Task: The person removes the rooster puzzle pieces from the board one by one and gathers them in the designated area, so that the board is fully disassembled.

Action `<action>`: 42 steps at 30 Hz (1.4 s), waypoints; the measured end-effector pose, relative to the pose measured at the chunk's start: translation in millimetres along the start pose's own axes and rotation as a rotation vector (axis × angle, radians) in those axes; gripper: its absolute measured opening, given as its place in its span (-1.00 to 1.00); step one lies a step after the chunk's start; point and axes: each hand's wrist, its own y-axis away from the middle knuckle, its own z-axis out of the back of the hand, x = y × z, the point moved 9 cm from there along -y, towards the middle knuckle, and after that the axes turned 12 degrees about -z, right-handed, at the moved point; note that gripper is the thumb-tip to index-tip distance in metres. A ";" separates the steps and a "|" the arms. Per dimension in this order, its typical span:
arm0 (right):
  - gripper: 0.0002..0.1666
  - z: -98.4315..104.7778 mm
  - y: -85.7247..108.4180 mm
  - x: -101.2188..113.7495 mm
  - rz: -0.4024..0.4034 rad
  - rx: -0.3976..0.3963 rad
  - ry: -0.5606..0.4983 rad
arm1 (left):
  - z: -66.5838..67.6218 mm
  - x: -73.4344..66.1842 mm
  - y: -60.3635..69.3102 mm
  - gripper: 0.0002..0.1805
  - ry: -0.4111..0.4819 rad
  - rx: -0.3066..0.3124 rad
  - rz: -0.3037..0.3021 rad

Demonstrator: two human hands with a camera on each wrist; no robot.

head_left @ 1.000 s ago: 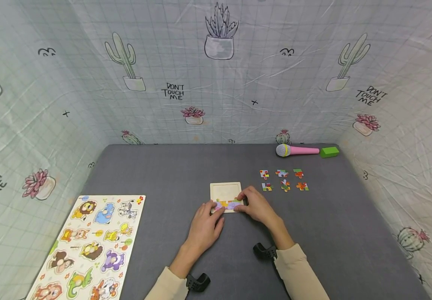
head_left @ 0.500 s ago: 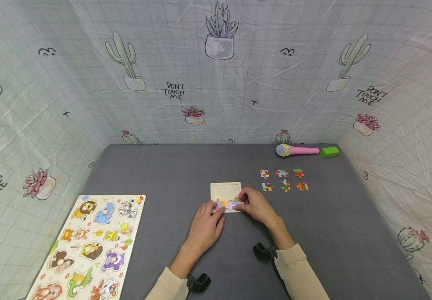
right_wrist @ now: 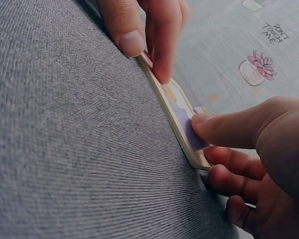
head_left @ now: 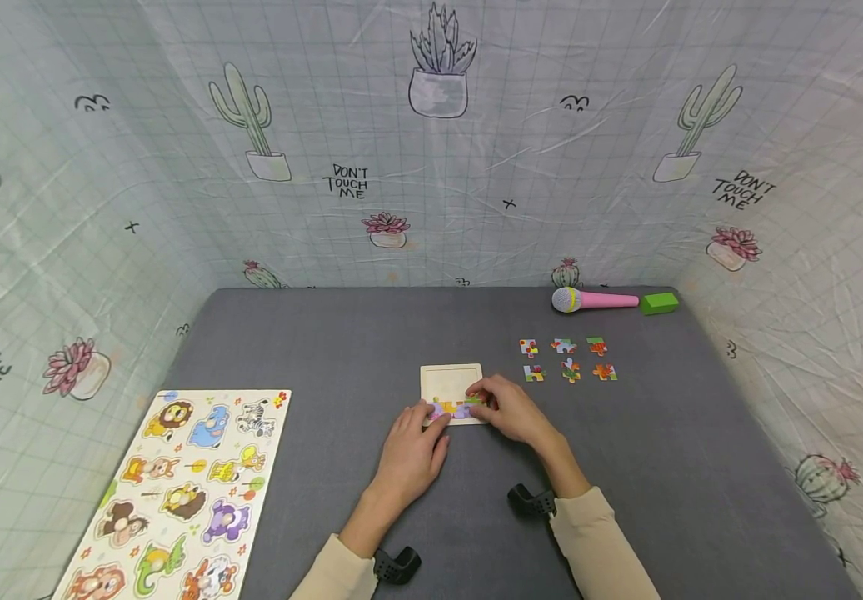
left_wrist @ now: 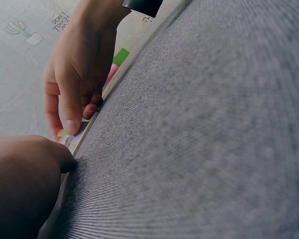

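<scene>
A small square wooden puzzle tray [head_left: 446, 382] lies on the dark grey table, with joined purple and orange jigsaw pieces [head_left: 449, 407] along its near side. My left hand [head_left: 411, 450] holds the tray's near left corner. In the right wrist view its thumb lies at the rim and a finger rests on the pieces. At the near right corner, my right hand [head_left: 516, 412] pinches a purple jigsaw piece [right_wrist: 190, 134], thumb on top. That piece sits slightly raised from the tray in the right wrist view. Its far edge is hidden by the fingers.
Several loose jigsaw pieces [head_left: 563, 346] lie in two rows right of the tray. Behind them are a pink toy microphone [head_left: 607, 300] and a green block [head_left: 659, 303]. A large animal puzzle board [head_left: 184, 492] lies at left. Patterned cloth walls surround the table.
The right hand's index finger has shifted slightly left over the tray's pieces, its thumb staying near the corner. The left hand stays in place on the tray.
</scene>
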 end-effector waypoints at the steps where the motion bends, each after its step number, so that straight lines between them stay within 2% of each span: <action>1: -0.74 -0.3 0.1 0.1 0.004 0.005 0.002 | 0.1 -0.1 0.1 -0.68 0.000 -0.003 -0.002; 8: -0.74 -0.6 0.0 -3.3 -0.017 0.063 -0.020 | -1.5 0.8 1.3 -0.68 0.007 0.004 0.002; 12: -0.78 4.0 0.7 -7.1 -0.033 0.067 -0.046 | -0.2 0.8 1.2 -0.68 0.015 -0.014 0.001; 16: -0.83 11.4 1.8 -14.0 -0.070 0.043 -0.078 | 0.3 1.0 1.3 -0.69 0.027 -0.017 0.007; 21: -0.83 22.0 5.4 -23.8 -0.104 0.011 -0.097 | -2.5 2.3 1.7 -0.69 0.039 0.014 0.029; 26: -0.81 30.4 9.3 -37.2 -0.165 0.014 -0.155 | -1.1 2.1 1.7 -0.69 0.029 -0.014 0.019; 29: -0.80 36.7 12.8 -43.0 -0.174 0.005 -0.193 | -0.6 1.9 1.8 -0.69 0.021 -0.026 0.011; 36: -0.73 55.5 21.9 -56.1 -0.168 -0.039 -0.145 | -3.2 3.5 3.0 -0.69 0.035 0.004 0.033; 42: -0.72 75.2 30.3 -73.5 -0.224 -0.102 -0.146 | -4.6 4.4 2.8 -0.69 0.041 0.016 0.042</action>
